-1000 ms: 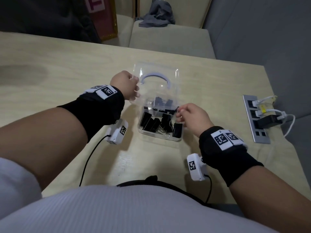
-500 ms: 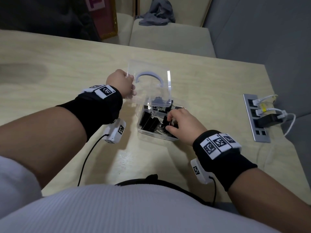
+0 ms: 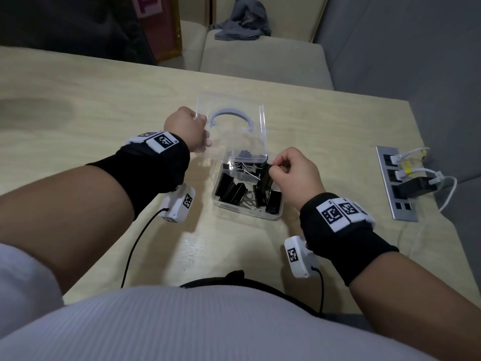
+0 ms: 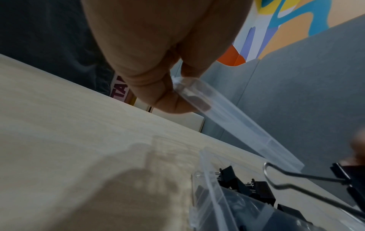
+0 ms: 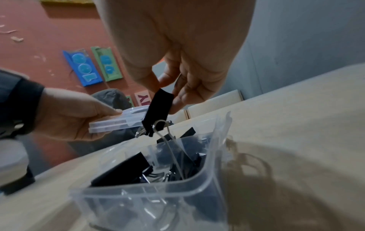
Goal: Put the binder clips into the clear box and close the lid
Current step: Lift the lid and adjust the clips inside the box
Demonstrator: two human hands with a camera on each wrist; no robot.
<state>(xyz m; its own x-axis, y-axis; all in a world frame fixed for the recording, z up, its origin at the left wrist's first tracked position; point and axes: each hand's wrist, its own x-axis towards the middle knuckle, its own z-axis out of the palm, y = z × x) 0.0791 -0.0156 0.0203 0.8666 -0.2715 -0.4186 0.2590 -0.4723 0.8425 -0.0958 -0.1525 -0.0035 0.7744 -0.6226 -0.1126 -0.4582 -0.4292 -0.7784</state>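
On the counter (image 3: 104,105) the clear box (image 3: 244,213) stands open; the left hand (image 3: 186,132) grips its raised lid (image 3: 234,126) by the edge. Directly above the box, the right hand (image 3: 294,171) pinches a binder clip (image 5: 159,107) hanging long-axis down

Small clear plastic box (image 3: 247,212) sits at table (image 3: 78,100) centre; black metal binder clips (image 3: 231,190) inside; grey power strip (image 3: 395,183) at three o'clock.
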